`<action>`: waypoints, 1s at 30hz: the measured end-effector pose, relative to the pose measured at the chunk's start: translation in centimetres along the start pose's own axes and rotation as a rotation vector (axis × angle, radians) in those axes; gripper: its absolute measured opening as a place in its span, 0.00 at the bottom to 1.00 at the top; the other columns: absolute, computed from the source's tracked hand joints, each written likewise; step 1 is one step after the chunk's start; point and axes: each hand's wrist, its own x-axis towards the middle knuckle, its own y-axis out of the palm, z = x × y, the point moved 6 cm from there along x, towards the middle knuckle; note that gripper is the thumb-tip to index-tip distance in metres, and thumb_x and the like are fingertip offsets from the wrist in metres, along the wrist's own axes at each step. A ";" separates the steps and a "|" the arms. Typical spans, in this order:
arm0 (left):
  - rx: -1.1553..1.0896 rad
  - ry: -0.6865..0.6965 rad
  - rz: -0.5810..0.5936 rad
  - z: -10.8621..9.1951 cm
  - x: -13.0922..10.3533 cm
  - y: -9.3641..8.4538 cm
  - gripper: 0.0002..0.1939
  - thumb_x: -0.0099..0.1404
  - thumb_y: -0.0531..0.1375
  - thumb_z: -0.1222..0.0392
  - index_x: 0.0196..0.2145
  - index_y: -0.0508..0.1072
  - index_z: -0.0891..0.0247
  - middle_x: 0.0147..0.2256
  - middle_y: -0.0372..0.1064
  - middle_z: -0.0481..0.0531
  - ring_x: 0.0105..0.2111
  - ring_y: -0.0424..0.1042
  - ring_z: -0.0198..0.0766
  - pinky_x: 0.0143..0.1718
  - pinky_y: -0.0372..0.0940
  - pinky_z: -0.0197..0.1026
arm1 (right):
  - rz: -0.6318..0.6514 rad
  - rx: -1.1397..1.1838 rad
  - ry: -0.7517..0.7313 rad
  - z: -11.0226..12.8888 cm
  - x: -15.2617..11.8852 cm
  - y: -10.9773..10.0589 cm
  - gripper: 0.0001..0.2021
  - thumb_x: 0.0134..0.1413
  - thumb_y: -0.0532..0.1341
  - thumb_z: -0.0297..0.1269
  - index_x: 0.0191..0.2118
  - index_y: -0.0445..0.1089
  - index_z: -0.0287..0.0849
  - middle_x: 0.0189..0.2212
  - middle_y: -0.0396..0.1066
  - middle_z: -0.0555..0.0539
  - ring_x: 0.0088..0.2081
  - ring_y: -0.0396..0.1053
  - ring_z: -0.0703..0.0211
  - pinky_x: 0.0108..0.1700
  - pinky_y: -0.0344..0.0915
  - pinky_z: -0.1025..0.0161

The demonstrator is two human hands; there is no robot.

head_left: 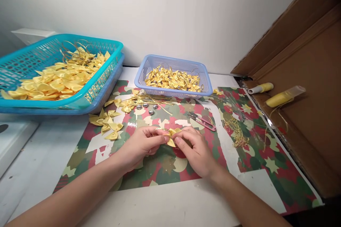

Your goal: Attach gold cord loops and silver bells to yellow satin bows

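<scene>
Above the patterned sheet, my left hand [144,143] and my right hand [193,147] meet around one yellow ribbon bow [171,142]. The left fingers pinch its left side along with a thin gold wire loop [161,128]. The right thumb and fingers close on the bow's right side. Beyond the hands lie several silver bells [151,112] and a bundle of gold wire ties [157,100]. Loose yellow bows [113,131] rest left of them. Pink-handled thread snips [204,122] lie just behind the right hand.
A teal basket [106,74] of yellow bows stands at the left, stacked on a blue one. A blue-purple basket [173,92] of wired bows is at the back. Gold wire scraps [239,136] lie right. A cardboard wall [301,78] with yellow rolls borders the right side.
</scene>
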 end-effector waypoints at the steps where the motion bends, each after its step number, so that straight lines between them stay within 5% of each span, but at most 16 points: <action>1: 0.013 0.008 0.000 0.0 0.0 0.0 0.13 0.44 0.69 0.55 0.22 0.72 0.66 0.14 0.54 0.39 0.15 0.46 0.23 0.16 0.40 0.30 | 0.006 -0.006 -0.011 0.1 0.0 -0.2 0.12 0.62 0.53 0.33 0.27 0.68 0.45 0.29 0.72 0.51 0.38 0.68 0.57 0.45 0.61 0.55; 3: 0.048 0.029 -0.010 0.0 0.0 -0.1 0.13 0.46 0.68 0.55 0.22 0.71 0.66 0.15 0.54 0.39 0.15 0.46 0.23 0.16 0.41 0.30 | -0.059 -0.043 -0.083 0.7 -0.1 -1.2 0.11 0.60 0.54 0.32 0.26 0.66 0.44 0.28 0.71 0.52 0.37 0.67 0.58 0.44 0.60 0.55; 8: 0.202 0.169 -0.111 -0.4 -0.3 -0.2 0.12 0.49 0.66 0.54 0.21 0.70 0.65 0.16 0.59 0.42 0.17 0.53 0.27 0.18 0.50 0.32 | -0.468 -0.254 -0.388 3.6 -1.7 -3.1 0.05 0.54 0.61 0.29 0.31 0.73 0.46 0.32 0.71 0.49 0.39 0.63 0.55 0.43 0.58 0.54; 11: 0.303 0.288 -0.132 -0.7 -0.8 0.1 0.09 0.51 0.63 0.56 0.22 0.71 0.65 0.20 0.63 0.45 0.22 0.59 0.31 0.23 0.55 0.33 | -0.487 -0.418 -0.448 4.2 -1.9 -1.5 0.06 0.54 0.64 0.31 0.36 0.76 0.48 0.35 0.71 0.48 0.40 0.62 0.54 0.43 0.55 0.53; 18: 0.565 0.431 -0.228 -1.0 -1.6 0.6 0.08 0.53 0.59 0.59 0.21 0.71 0.65 0.17 0.55 0.42 0.20 0.53 0.30 0.20 0.50 0.33 | -0.447 -0.519 -0.355 3.0 -1.3 -0.3 0.04 0.54 0.63 0.31 0.34 0.75 0.46 0.38 0.70 0.47 0.43 0.62 0.53 0.45 0.53 0.53; 30: 0.650 0.468 -0.253 -1.4 -1.8 0.9 0.06 0.53 0.58 0.62 0.21 0.69 0.64 0.16 0.53 0.41 0.19 0.52 0.30 0.20 0.49 0.33 | -0.529 -0.488 -0.425 3.3 -1.6 0.1 0.06 0.53 0.59 0.26 0.30 0.69 0.44 0.34 0.69 0.46 0.40 0.61 0.52 0.42 0.55 0.54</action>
